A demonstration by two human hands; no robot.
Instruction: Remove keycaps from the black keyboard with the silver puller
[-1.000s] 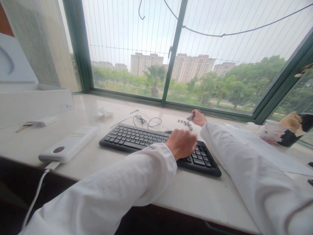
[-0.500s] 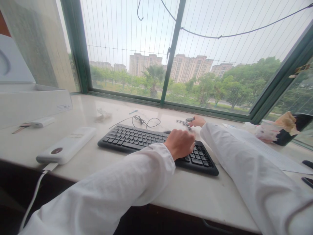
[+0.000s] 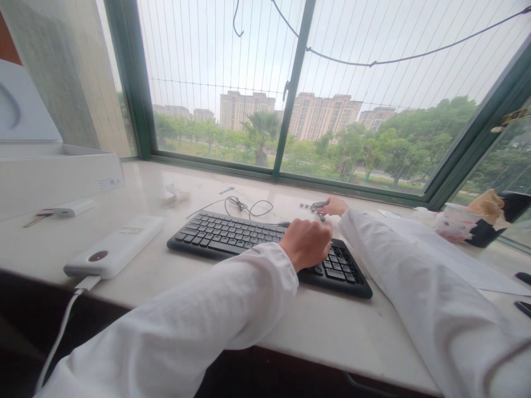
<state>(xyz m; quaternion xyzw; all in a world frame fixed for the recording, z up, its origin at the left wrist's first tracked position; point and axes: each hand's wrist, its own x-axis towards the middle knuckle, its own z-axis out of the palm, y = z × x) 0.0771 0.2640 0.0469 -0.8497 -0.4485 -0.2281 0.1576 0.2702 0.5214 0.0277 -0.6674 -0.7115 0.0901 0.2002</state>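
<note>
A black keyboard (image 3: 232,235) lies on the pale marble sill (image 3: 332,326) in front of the window. My left hand (image 3: 307,243) rests curled on the keyboard's right part, its fingers bent down onto the keys. Behind the keyboard, my right hand (image 3: 335,207) pinches a small dark tool (image 3: 319,204) down at a row of small dark pieces (image 3: 310,207) on the sill. Both arms are in white sleeves.
A white power bank (image 3: 114,247) with a white cable lies at the left, a smaller white device (image 3: 74,207) and a white box (image 3: 50,177) beyond it. A black cable (image 3: 246,207) coils behind the keyboard. Papers (image 3: 464,260) and a dark cup with wrappers (image 3: 489,221) lie at right.
My right hand has come down from a raised position, lowering the small tool to the row of dark pieces. My left hand stays on the keyboard.
</note>
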